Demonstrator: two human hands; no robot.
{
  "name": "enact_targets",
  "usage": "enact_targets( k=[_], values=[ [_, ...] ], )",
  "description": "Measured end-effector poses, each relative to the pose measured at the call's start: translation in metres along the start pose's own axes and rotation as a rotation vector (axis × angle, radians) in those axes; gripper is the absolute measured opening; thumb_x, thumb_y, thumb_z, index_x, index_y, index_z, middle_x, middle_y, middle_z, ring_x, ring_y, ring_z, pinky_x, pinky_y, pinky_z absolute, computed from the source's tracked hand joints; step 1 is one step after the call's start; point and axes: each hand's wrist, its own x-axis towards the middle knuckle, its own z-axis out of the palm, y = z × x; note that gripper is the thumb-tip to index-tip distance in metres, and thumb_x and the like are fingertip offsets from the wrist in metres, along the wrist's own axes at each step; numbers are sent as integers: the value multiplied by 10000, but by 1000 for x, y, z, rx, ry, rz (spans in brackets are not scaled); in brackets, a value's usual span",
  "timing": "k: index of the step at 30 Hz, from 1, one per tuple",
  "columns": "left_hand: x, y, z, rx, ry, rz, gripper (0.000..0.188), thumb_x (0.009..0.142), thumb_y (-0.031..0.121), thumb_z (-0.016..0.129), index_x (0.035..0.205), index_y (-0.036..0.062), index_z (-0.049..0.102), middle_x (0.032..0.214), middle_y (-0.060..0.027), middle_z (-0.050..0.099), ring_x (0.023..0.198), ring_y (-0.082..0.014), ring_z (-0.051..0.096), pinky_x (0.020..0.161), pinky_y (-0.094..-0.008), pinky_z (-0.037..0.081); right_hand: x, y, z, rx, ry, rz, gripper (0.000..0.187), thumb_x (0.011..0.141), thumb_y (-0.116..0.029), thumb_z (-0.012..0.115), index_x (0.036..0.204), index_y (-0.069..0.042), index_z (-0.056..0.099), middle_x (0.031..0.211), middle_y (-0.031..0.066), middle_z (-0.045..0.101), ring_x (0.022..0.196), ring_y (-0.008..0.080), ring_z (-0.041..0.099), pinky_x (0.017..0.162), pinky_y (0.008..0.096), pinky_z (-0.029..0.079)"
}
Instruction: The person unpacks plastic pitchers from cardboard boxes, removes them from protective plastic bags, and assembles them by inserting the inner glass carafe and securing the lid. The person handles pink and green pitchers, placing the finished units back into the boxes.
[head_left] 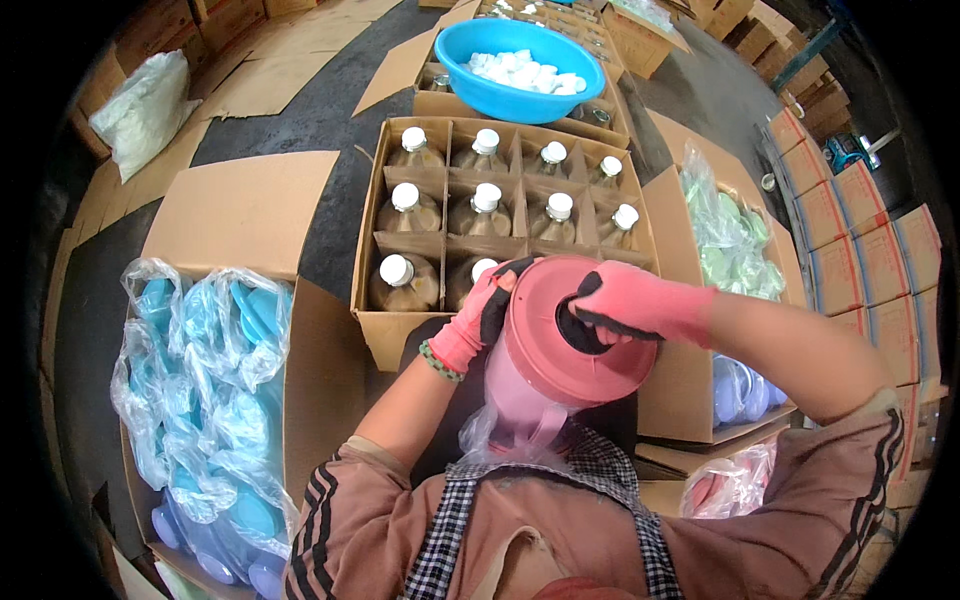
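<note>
A pink plastic jug [512,388] with a darker pink round lid [540,345] is held in front of my chest, its handle toward me. My left hand [470,322], in a pink glove with black palm, is closed on the lid's upper left rim. In a matching glove, my right hand [640,302] curls its fingers at the dark round middle of the lid; what lies under them is partly hidden. Clear plastic film [480,432] hangs by the jug. Just beyond is a divided carton [365,235] of clear bottles [487,215] with white caps.
To the left stands an open carton [325,390] of bagged blue pieces [185,380]. A carton [672,225] at right holds bagged green pieces [735,240], with purple ones [740,390] nearer. Farther off are a blue basin [455,85] of white caps, a white sack [148,110] and stacked cartons [850,240].
</note>
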Motion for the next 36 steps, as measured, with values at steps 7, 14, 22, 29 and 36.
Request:
enact_targets(
  k=[7, 14, 22, 29, 36],
  values=[
    [1, 2, 9, 171, 31, 37, 492, 871, 379, 422, 1144, -29, 461, 1070, -72, 535, 969, -131, 492, 855, -260, 382, -16, 27, -8, -1003, 186, -1004, 85, 702, -152, 507, 750, -87, 532, 844, 67, 524, 847, 205, 494, 690, 303, 402],
    [8, -11, -4, 4, 68, -66, 450, 885, 348, 401, 1118, -30, 476, 1045, -68, 546, 935, -125, 498, 833, -259, 391, -5, 2, 12, -436, 98, -106, 172, 775, -186, 478, 790, -22, 530, 768, 143, 562, 747, 286, 552, 641, 378, 439],
    [5, -32, -44, -287, 171, -130, 398, 879, 334, 430, 1036, -22, 514, 936, -53, 577, 824, -101, 533, 738, -249, 448, -42, -16, 44, 13, 919, -299, 149, 753, -154, 549, 755, -5, 548, 701, 137, 553, 667, 335, 537, 613, 377, 440],
    [12, -27, -31, -333, 213, -185, 376, 893, 322, 403, 1065, -1, 490, 990, -50, 560, 876, -130, 525, 785, -260, 425, -58, -3, 194, 1168, 340, 45, 335, 815, -295, 551, 957, 8, 557, 769, 45, 607, 728, 149, 562, 680, 277, 439],
    [-70, 9, 14, 1061, 312, -100, 430, 842, 286, 469, 1166, 8, 421, 1152, -139, 476, 1054, -241, 460, 936, -298, 332, -41, 5, 218, 1758, 549, 74, 235, 799, -231, 590, 853, -3, 576, 717, 25, 580, 601, 75, 541, 459, 200, 442]
  ],
)
